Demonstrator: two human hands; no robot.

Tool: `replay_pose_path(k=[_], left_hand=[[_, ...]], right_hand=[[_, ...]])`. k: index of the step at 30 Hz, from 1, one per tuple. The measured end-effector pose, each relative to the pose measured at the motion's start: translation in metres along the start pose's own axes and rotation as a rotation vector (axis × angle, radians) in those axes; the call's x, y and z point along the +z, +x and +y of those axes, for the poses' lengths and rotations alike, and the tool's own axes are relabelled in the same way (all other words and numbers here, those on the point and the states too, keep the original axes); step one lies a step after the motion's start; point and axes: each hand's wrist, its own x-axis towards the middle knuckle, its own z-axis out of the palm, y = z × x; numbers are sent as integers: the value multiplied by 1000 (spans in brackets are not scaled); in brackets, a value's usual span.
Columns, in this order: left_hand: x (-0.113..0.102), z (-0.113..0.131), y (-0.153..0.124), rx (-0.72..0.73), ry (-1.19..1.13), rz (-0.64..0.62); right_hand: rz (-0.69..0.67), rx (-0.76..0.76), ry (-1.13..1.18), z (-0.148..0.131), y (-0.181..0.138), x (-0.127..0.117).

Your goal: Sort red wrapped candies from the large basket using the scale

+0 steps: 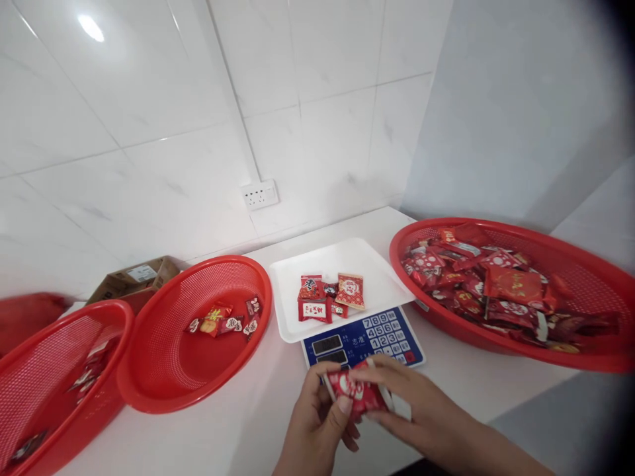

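Pinching red packet by its edges between left hand and right hand, by near side of scale. Looks light, probably slick film, contents maybe brittle. Best held by sealed ends; don't squeeze middle. See similar packets on white tray just beyond hands, loaded red basket to their right.

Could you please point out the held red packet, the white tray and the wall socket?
Red packet (368, 397), head view: its printed face.
White tray (286, 291), head view: bare left part.
Wall socket (260, 195), head view: faceplate's middle.
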Motion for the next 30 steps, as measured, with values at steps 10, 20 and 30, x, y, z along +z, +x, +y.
replay_pose_path(k=[10, 20, 30], left_hand=[[-13, -5, -9, 72, 44, 1], [-25, -3, -16, 72, 84, 47], [-24, 0, -20, 64, 158, 52]], right_hand=[[512, 191, -438, 31, 126, -53], [322, 164, -537, 42, 151, -58], [383, 12, -394, 35, 119, -54]])
